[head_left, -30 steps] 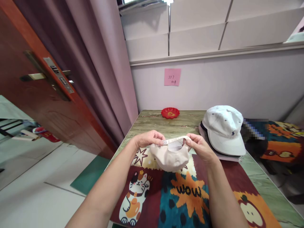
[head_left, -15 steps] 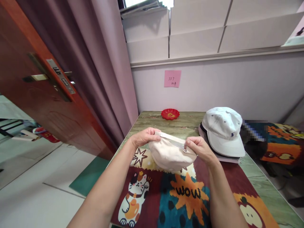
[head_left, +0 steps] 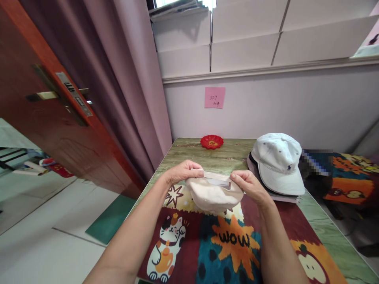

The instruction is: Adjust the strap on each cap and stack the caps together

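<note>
A cream baseball cap [head_left: 214, 196] is held up over the patterned mat [head_left: 189, 244], its back strap and opening toward the top. My left hand [head_left: 188, 170] pinches the strap's left end between thumb and fingers. At the other end, my right hand [head_left: 244, 182] grips the cap's edge beside the strap, its fingers closed. The cap's brim is hidden from this side. To the right of my right hand, a white cap [head_left: 278, 157] with a small dark emblem sits on top of a darker cap, stacked over what looks like a book or papers.
At the back of the wood-patterned table [head_left: 183, 152] lies a red scalloped dish [head_left: 212, 142]. A pink note [head_left: 214, 98] is stuck on the wall. On the left are a purple curtain [head_left: 127, 79] and a wooden door [head_left: 59, 130]. Another patterned surface [head_left: 349, 177] stands at right.
The strap, which stood raised and tilted across the opening, now lies lower and more level. My right hand has shifted very slightly left; both hands keep their hold.
</note>
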Demonstrator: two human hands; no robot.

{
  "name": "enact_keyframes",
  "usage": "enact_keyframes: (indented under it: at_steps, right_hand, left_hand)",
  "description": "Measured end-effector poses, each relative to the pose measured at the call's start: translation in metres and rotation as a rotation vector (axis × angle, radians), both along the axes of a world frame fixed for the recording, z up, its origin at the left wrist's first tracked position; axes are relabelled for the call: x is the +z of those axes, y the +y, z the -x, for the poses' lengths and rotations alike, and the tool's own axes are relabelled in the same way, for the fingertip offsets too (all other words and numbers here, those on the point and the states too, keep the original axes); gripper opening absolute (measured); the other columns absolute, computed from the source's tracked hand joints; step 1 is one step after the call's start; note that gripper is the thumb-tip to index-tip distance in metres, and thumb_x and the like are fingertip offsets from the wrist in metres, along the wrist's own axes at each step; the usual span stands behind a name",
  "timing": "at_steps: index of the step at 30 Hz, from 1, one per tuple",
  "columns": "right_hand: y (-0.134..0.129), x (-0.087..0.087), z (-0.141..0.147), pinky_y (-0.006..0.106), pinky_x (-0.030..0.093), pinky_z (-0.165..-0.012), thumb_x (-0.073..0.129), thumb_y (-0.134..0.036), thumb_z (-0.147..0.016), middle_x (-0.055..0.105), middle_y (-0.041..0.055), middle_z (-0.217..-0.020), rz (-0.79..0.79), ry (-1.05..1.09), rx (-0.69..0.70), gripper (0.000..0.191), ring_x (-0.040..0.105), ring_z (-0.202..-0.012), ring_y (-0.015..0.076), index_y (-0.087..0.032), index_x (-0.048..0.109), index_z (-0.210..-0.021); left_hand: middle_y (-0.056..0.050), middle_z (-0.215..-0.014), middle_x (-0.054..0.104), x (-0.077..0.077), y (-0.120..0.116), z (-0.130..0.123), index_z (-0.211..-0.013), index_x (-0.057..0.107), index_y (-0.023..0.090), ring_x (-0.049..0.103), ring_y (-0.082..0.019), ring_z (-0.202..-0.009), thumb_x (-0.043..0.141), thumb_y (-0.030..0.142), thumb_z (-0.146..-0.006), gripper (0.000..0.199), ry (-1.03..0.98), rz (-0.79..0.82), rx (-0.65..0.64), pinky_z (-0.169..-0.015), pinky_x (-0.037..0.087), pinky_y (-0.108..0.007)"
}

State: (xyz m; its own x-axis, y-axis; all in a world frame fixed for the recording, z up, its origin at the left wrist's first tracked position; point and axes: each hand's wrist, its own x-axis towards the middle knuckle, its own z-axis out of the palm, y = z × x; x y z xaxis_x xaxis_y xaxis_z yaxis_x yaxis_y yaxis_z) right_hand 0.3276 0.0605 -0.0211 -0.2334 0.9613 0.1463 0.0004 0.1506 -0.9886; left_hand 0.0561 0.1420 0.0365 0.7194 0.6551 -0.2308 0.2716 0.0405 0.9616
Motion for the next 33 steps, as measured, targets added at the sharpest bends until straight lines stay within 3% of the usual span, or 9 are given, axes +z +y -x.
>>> enact_keyframes:
  at_steps: [7,11,14,17,22,25,29,33]
  right_hand:
    - [0.001,-0.002,0.000,0.021,0.024,-0.050,0.072,-0.062,-0.082,0.044,-0.0043,-0.059,0.031,0.020,0.040,0.051,0.033,-0.054,0.0075,-0.015,0.059,-0.068]
    - [0.001,-0.001,0.000,0.020,0.032,-0.056,0.090,-0.052,-0.061,0.056,-0.0026,-0.072,0.138,-0.036,0.286,0.052,0.044,-0.064,0.0101,-0.014,0.068,-0.089]
    - [0.003,-0.005,0.000,0.020,0.032,-0.057,0.091,-0.045,-0.062,0.052,-0.0042,-0.067,0.172,-0.115,0.372,0.043,0.042,-0.063,0.0091,-0.013,0.067,-0.078]
    - [0.003,-0.011,-0.002,0.020,0.030,-0.054,0.089,-0.044,-0.067,0.049,-0.0054,-0.061,0.181,-0.107,0.341,0.040,0.039,-0.058,0.0077,-0.013,0.064,-0.069]
    - [0.005,-0.014,-0.008,0.020,0.037,-0.057,0.089,-0.044,-0.065,0.058,-0.0034,-0.067,0.190,-0.055,0.255,0.041,0.047,-0.060,0.0097,-0.014,0.067,-0.079]
    - [0.018,-0.002,-0.008,0.022,0.041,-0.061,0.089,-0.045,-0.064,0.063,-0.0009,-0.073,0.154,-0.061,0.170,0.042,0.052,-0.065,0.0120,-0.013,0.069,-0.083]
    - [0.041,0.021,-0.009,0.023,0.042,-0.064,0.085,-0.043,-0.069,0.063,-0.0009,-0.074,-0.028,-0.175,-0.060,0.036,0.053,-0.070,0.0139,-0.014,0.071,-0.084]
    - [0.046,0.027,-0.014,0.023,0.041,-0.064,0.085,-0.044,-0.070,0.063,-0.0016,-0.076,-0.045,-0.275,-0.018,0.036,0.052,-0.071,0.0141,-0.015,0.072,-0.086]
  left_hand:
    - [0.001,-0.065,0.059,0.003,-0.002,-0.003,-0.082,0.069,0.011,0.050,-0.008,-0.054,0.081,0.052,-0.075,0.043,-0.070,0.065,-0.003,-0.052,0.038,-0.019]
    - [0.001,-0.068,0.058,0.008,-0.002,-0.015,-0.080,0.067,0.012,0.051,-0.008,-0.057,0.082,0.049,-0.075,0.041,-0.139,0.129,-0.027,-0.055,0.040,-0.019]
    - [0.000,-0.071,0.061,0.005,0.002,-0.018,-0.080,0.067,0.011,0.053,-0.008,-0.060,0.083,0.047,-0.076,0.039,-0.126,0.150,-0.048,-0.057,0.043,-0.020]
    - [0.000,-0.068,0.061,-0.004,0.008,-0.013,-0.078,0.067,0.011,0.052,-0.008,-0.056,0.084,0.048,-0.074,0.040,-0.074,0.154,-0.052,-0.055,0.042,-0.020]
    - [-0.002,-0.072,0.066,-0.011,0.023,-0.001,-0.084,0.071,0.012,0.057,-0.010,-0.060,0.089,0.045,-0.066,0.042,0.011,0.144,-0.056,-0.057,0.044,-0.021]
    - [-0.002,-0.075,0.066,-0.002,0.034,-0.003,-0.088,0.073,0.012,0.056,-0.010,-0.063,0.086,0.044,-0.071,0.039,-0.004,0.063,-0.042,-0.059,0.043,-0.021]
    - [-0.001,-0.082,0.066,0.019,0.049,-0.013,-0.094,0.073,0.013,0.056,-0.010,-0.071,0.081,0.042,-0.078,0.035,-0.101,-0.156,0.024,-0.068,0.042,-0.022]
    - [-0.001,-0.083,0.064,0.026,0.056,-0.013,-0.092,0.070,0.014,0.055,-0.012,-0.076,0.078,0.044,-0.080,0.034,-0.095,-0.241,-0.035,-0.073,0.041,-0.023]
